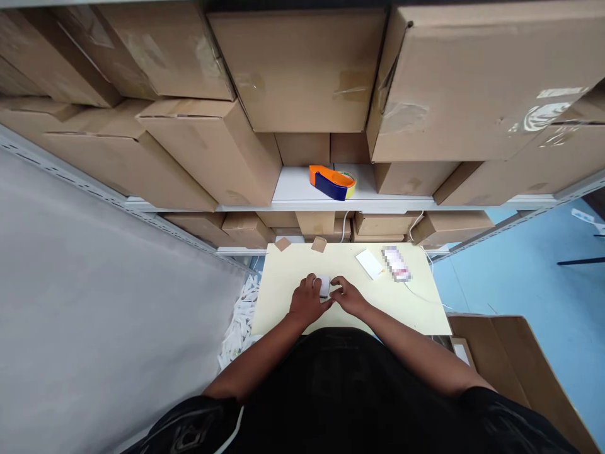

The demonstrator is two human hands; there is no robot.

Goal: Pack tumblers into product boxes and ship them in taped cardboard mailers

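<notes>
A small white block-like object [323, 285] with a dark lower edge lies on the pale yellow table in front of me. My left hand [308, 301] is closed around its left side, fingers over the far edge and thumb near the close edge. My right hand [350, 297] is just right of the object, thumb and forefinger apart in a curve. It appears to hold nothing; whether a fingertip touches the object is too small to tell. A flat white box or pad [369, 263] lies farther right.
The table [283, 318] also bears two brown pieces [319, 244] and a phone-like device [396, 263] with a cable. Above, a shelf holds cardboard boxes [302, 69] and an orange-blue tape dispenser [331, 184]. White scraps [242, 318] lie left; an open carton [510, 353] stands right.
</notes>
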